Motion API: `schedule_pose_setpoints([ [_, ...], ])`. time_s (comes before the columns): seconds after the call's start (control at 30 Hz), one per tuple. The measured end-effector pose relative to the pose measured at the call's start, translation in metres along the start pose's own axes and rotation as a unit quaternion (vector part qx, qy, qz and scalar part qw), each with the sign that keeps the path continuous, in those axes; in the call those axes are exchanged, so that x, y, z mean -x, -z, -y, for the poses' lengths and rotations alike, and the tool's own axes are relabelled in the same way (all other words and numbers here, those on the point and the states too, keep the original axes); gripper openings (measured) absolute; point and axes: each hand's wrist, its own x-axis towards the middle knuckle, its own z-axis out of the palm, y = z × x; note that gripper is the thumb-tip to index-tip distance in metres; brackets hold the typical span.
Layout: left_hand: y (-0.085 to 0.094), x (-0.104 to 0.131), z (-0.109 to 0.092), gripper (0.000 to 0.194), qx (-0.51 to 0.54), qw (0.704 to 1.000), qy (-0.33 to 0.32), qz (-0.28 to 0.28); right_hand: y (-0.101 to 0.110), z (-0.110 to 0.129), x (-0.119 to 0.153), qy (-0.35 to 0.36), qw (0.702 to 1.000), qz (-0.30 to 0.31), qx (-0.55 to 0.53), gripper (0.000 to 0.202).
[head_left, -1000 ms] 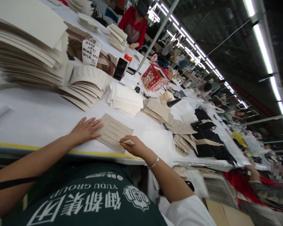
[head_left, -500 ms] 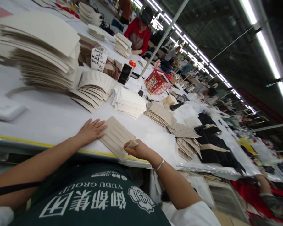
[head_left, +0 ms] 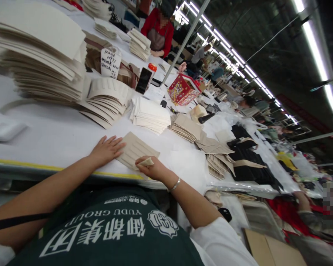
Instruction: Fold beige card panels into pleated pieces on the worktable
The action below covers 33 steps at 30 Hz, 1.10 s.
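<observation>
item 1: beige ribbed panel (head_left: 135, 147), qty 1. lies flat on table (head_left: 63, 135), approx. mid-length, lower corner close to the near edge w/ its yellow strip (head_left: 44, 166); prob. put there for short reach & firm backing.

item 2: l. grip (head_left: 107, 150). palm down, fingers spread, nothing grasped; fingertips at panel's left side, prob. to steady it vs. sliding.

item 3: r. grip (head_left: 152, 168). fingers closed in a pinch round small pale pc (head_left: 146, 162), material unclear; held over panel's right/near part, tip poking out past fingers, prob. pinched for fine control. whether pc touches panel: can't tell.

item 4: stock beyond panel, toward far edge: ribbed stack (head_left: 108, 98), white sheets (head_left: 150, 115), beige stack (head_left: 185, 127); in a row, prob. for easy pickup w/out crowding the near edge.

item 5: fanned beige pcs (head_left: 216, 157), nr. table's near edge, right of panel; overlap loosely, prob. so each lifts singly. black pcs (head_left: 246, 168) just beside.

item 6: tall stack (head_left: 44, 48), table's left part. handwritten tag (head_left: 110, 63) stands upright nearby, writing outward, prob. for quick i.d.
</observation>
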Motion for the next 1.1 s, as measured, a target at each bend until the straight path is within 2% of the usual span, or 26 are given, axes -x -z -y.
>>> schedule_pose_setpoints([
  [0.1,-0.001,-0.001,0.001,0.044,0.011,1.000,-0.021,-0.019,0.009,-0.025,0.050,-0.100,0.991,-0.013,-0.093,0.019],
  [0.17,-0.002,-0.001,0.001,0.043,0.012,0.999,-0.028,-0.026,0.010,-0.038,0.071,-0.172,0.973,-0.032,-0.153,0.020],
  [0.27,-0.003,0.002,-0.007,0.046,-0.006,1.000,-0.004,-0.015,0.004,-0.045,0.075,-0.263,0.935,-0.121,-0.204,0.020],
  [0.33,-0.004,0.007,-0.015,0.050,-0.022,0.999,0.021,-0.013,-0.001,-0.043,0.067,-0.284,0.921,-0.192,-0.186,0.021],
  [0.4,-0.006,0.013,-0.024,0.051,-0.024,0.999,0.042,-0.025,-0.005,-0.035,0.057,-0.270,0.931,-0.216,-0.114,0.020],
  [0.43,-0.006,0.016,-0.028,0.051,-0.023,0.998,0.052,-0.032,-0.005,-0.030,0.052,-0.258,0.941,-0.206,-0.069,0.020],
  [0.5,-0.007,0.022,-0.033,0.050,-0.023,0.997,0.064,-0.038,-0.002,-0.019,0.044,-0.233,0.961,-0.146,-0.001,0.019],
  [0.57,-0.006,0.025,-0.036,0.049,-0.027,0.997,0.066,-0.034,0.004,-0.008,0.033,-0.190,0.978,-0.079,0.018,0.019],
  [0.6,-0.006,0.025,-0.036,0.049,-0.030,0.997,0.065,-0.031,0.007,-0.003,0.026,-0.155,0.986,-0.059,0.019,0.019],
  [0.7,-0.004,0.026,-0.035,0.049,-0.042,0.997,0.066,-0.029,0.005,0.010,-0.004,-0.018,0.998,-0.053,0.042,0.016],
  [0.77,-0.004,0.026,-0.033,0.049,-0.049,0.996,0.066,-0.032,-0.003,0.016,-0.028,0.063,0.995,-0.034,0.074,0.015],
  [0.83,-0.005,0.026,-0.030,0.049,-0.047,0.996,0.061,-0.041,-0.010,0.022,-0.044,0.109,0.989,-0.005,0.099,0.012],
  [0.9,-0.005,0.026,-0.027,0.048,-0.043,0.996,0.051,-0.051,-0.011,0.024,-0.045,0.107,0.989,0.007,0.105,0.010],
  [0.97,-0.006,0.026,-0.024,0.048,-0.043,0.996,0.044,-0.057,-0.005,0.020,-0.028,0.062,0.994,-0.002,0.086,0.011],
  [1.03,-0.006,0.027,-0.022,0.048,-0.041,0.996,0.047,-0.057,0.004,0.008,0.002,-0.024,0.998,-0.046,0.029,0.019],
  [1.1,-0.006,0.027,-0.021,0.051,-0.033,0.996,0.049,-0.063,0.013,-0.012,0.036,-0.150,0.978,-0.133,-0.062,0.032],
])
